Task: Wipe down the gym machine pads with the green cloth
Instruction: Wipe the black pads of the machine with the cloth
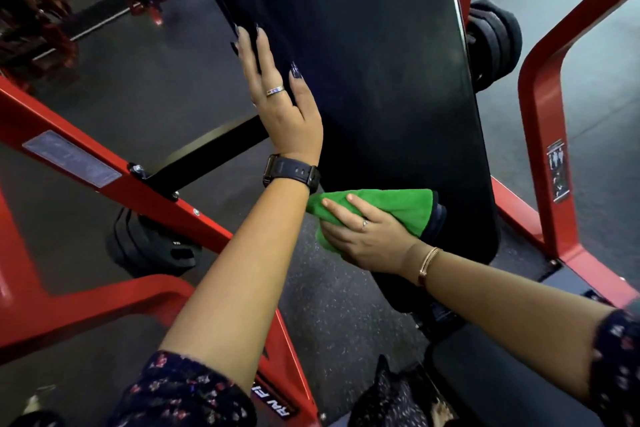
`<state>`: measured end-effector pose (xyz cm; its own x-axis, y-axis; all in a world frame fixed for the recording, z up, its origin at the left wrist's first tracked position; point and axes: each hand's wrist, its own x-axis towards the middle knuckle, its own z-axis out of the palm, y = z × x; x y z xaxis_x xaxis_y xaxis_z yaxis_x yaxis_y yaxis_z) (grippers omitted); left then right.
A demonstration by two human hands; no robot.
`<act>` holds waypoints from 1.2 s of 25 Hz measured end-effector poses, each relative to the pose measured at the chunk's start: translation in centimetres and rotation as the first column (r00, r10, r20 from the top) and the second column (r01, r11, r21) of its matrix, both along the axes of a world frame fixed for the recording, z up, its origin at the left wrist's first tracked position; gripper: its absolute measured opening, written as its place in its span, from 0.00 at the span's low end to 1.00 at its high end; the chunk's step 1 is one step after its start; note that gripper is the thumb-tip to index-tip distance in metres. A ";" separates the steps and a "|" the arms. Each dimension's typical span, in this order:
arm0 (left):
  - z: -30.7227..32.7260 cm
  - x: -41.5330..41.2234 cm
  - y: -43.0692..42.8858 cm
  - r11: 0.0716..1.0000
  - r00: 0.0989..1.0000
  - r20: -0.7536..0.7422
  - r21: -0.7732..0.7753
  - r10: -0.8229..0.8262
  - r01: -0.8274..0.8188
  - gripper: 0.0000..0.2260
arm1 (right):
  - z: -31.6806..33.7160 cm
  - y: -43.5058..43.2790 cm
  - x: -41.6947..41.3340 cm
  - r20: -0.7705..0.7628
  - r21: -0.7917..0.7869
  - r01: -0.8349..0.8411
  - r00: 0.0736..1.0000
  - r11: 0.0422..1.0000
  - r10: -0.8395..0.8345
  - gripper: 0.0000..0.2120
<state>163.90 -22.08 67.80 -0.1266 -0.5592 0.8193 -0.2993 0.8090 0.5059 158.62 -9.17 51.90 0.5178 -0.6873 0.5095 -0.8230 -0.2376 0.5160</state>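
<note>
Left hand [282, 104]: laid flat, fingers straight, against the back pad's [374, 80] left edge.
Right hand [369, 239]: green cloth [391, 210] is gripped and pressed to the pad's lower end.

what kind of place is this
Most likely a gym: a long black pad on a red steel machine frame, stacked weight plates beside it, more red equipment behind. The right hand grips a green cloth at the pad's lower end.

Tilted black pad [381, 80]: right hand [367, 239] holds green cloth [391, 206] against lower part; left hand [280, 104] flat on edge.
</note>
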 end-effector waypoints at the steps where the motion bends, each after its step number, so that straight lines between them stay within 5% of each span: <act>1: -0.8 0.0 0.3 1.000 1.000 0.011 0.000 -0.001 0.001 0.20 | -0.9 0.5 0.1 0.018 0.007 0.013 1.000 1.000 -0.013 0.19; 7: -6.1 0.4 3.0 0.999 0.997 0.073 0.047 -0.030 0.026 0.21 | -7.7 6.1 -1.5 -0.210 0.221 -0.034 0.974 0.975 0.082 0.17; 12: -9.3 0.5 4.9 0.997 0.994 0.105 0.077 -0.021 0.012 0.22 | -7.1 3.6 -0.1 0.003 0.115 -0.083 0.997 0.990 0.084 0.14; 17: -11.0 0.7 5.6 0.996 0.991 0.134 0.089 -0.027 0.015 0.23 | -14.1 7.6 -1.0 -0.215 0.241 -0.109 0.963 0.964 0.163 0.17; 22: -10.8 0.6 5.8 0.997 0.991 0.133 0.082 0.003 -0.014 0.22 | -17.9 9.9 -0.4 -0.524 0.484 -0.002 0.800 0.875 0.292 0.14; 26: -10.8 0.5 5.8 0.997 0.990 0.141 0.067 0.020 -0.030 0.21 | -19.4 10.7 -2.1 -0.334 0.642 -0.114 0.848 0.758 0.411 0.19; 30: -10.4 0.4 6.1 0.997 0.987 0.155 0.060 0.043 -0.053 0.23 | -15.0 7.9 -2.0 -0.210 0.338 -0.236 0.925 0.911 0.318 0.16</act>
<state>164.27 -15.98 57.43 -0.2199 -0.6180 0.7548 -0.4153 0.7594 0.5008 156.66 -1.27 36.90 0.7932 -0.5958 0.1261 -0.5509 -0.6136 0.5657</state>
